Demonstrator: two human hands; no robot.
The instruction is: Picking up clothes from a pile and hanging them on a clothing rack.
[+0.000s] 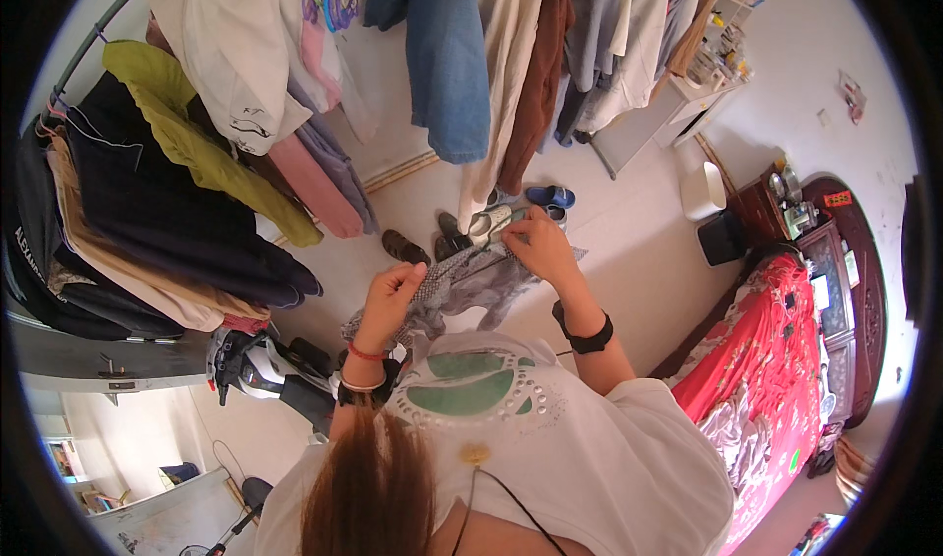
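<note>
In front of my chest hangs a grey checked garment (pixel 479 283) of thin cloth. My left hand (pixel 384 302) pinches its edge between thumb and fingers, with the cloth hanging beside and below it. My right hand (pixel 541 245) is raised a little farther out, its fingers closed at the garment's other side, where a thin greenish hanger or strap seems to show by the fingertips. Which of these it is, I cannot tell. Beyond the hands, clothes hang from a rail, among them blue denim jeans (pixel 448 77) and brown trousers (pixel 536 77).
Several shoes and a blue slipper (pixel 550 196) lie on the floor beyond my hands. A curved metal rail (pixel 96 31) with dark clothes and a green garment (pixel 184 121) is at the left. A scooter (pixel 265 368) stands lower left; a bed with a red cover (pixel 766 342) is at the right.
</note>
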